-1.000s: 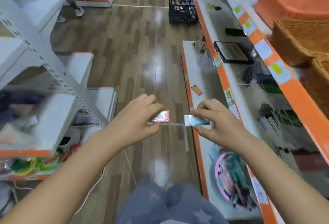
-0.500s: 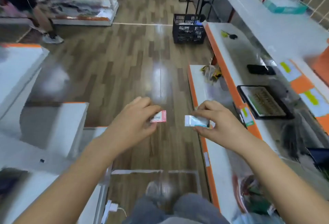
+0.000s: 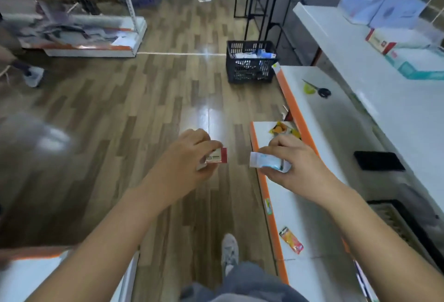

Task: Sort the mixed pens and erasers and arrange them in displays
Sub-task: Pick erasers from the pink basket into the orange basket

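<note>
My left hand (image 3: 185, 160) pinches a white eraser with a red end and "2B" print (image 3: 216, 156), held out over the wooden floor. My right hand (image 3: 292, 164) pinches a white eraser in a light-blue wrapper (image 3: 266, 163) above the orange edge of the low white shelf (image 3: 300, 205). The two erasers are a short gap apart, at the same height. No pens show.
A black crate (image 3: 249, 65) with goods stands on the floor ahead. The shelves at right hold scissors (image 3: 317, 90), a black pad (image 3: 378, 160), a small orange packet (image 3: 292, 243) and boxes (image 3: 413, 66). A shelf rack (image 3: 79, 27) stands far left; a person's foot (image 3: 33, 77) is beside it.
The view has swung upward, showing more floor and the far shelves. Both hands keep their erasers, and the gap between them has widened slightly.
</note>
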